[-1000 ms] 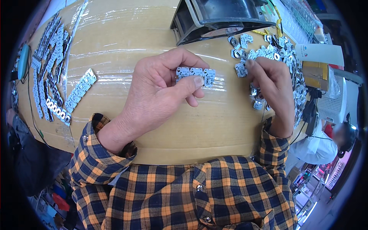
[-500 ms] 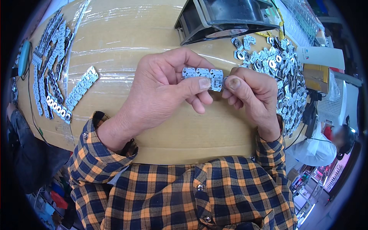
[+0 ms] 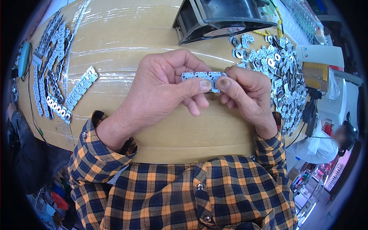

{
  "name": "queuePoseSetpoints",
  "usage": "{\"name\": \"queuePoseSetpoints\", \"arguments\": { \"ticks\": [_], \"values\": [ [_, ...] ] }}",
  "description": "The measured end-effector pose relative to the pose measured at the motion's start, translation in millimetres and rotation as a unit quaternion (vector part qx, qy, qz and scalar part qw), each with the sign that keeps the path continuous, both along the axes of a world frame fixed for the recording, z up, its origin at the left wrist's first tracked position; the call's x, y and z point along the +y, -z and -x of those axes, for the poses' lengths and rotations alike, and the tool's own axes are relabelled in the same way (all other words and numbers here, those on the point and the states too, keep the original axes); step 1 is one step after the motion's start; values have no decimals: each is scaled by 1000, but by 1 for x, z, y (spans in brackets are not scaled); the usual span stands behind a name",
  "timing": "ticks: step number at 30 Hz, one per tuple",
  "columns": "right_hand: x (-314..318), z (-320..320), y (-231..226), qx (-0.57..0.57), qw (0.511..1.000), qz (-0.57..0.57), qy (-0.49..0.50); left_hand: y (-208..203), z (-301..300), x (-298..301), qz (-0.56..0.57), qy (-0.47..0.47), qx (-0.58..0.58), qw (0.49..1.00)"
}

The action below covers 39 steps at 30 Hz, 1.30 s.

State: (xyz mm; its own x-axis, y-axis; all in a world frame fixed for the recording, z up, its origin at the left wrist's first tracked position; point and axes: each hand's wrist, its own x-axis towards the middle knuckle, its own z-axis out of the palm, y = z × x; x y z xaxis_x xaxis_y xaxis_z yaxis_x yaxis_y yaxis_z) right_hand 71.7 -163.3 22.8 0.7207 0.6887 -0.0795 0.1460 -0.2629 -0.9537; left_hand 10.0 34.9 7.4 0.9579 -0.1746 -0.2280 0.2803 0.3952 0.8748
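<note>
A short strip of small grey metal pieces joined edge to edge (image 3: 197,76) is held above a tan, film-wrapped tabletop (image 3: 122,42). My left hand (image 3: 161,90) pinches the strip from the left, thumb on top. My right hand (image 3: 245,96) meets it at the strip's right end, thumb and forefinger pressed on the last piece. Both sleeves are orange and navy plaid.
A heap of loose grey metal pieces (image 3: 280,73) lies at the right. Finished strips (image 3: 80,90) and longer rows (image 3: 48,65) lie at the left. A black fan housing (image 3: 222,17) stands at the back. Another person (image 3: 326,143) is at the lower right.
My right hand left the loose heap with a piece and came to the strip's right end. The left hand kept hold of the strip, shifting slightly.
</note>
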Motion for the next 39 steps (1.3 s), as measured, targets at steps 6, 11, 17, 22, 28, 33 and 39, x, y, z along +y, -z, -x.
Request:
{"name": "queuePoseSetpoints", "arguments": {
  "ticks": [6, 11, 17, 22, 28, 33, 39],
  "values": [
    [-2, -3, -4, 52, 998, 40, -5, 2, -2, 7, -39, 10, -22, 999],
    [1, 0, 4, 29, 999, 3, 20, 2, -2, 6, -29, 8, -32, 999],
    [1, 1, 1, -81, 996, 28, -6, 2, 3, -2, -53, -35, -65, 996],
    [3, 3, -8, 198, 980, -17, 29, 1, 1, 3, 14, -19, -50, 998],
    [9, 5, 4, 451, 860, -232, 57, 5, 0, 2, 49, -38, -38, 997],
    [14, 8, 6, 277, 946, -135, 106, 9, 5, -2, -133, -80, -218, 964],
    [10, 6, 4, 240, 962, -106, 71, 6, 4, -4, -243, -88, -266, 928]
  ]
}}
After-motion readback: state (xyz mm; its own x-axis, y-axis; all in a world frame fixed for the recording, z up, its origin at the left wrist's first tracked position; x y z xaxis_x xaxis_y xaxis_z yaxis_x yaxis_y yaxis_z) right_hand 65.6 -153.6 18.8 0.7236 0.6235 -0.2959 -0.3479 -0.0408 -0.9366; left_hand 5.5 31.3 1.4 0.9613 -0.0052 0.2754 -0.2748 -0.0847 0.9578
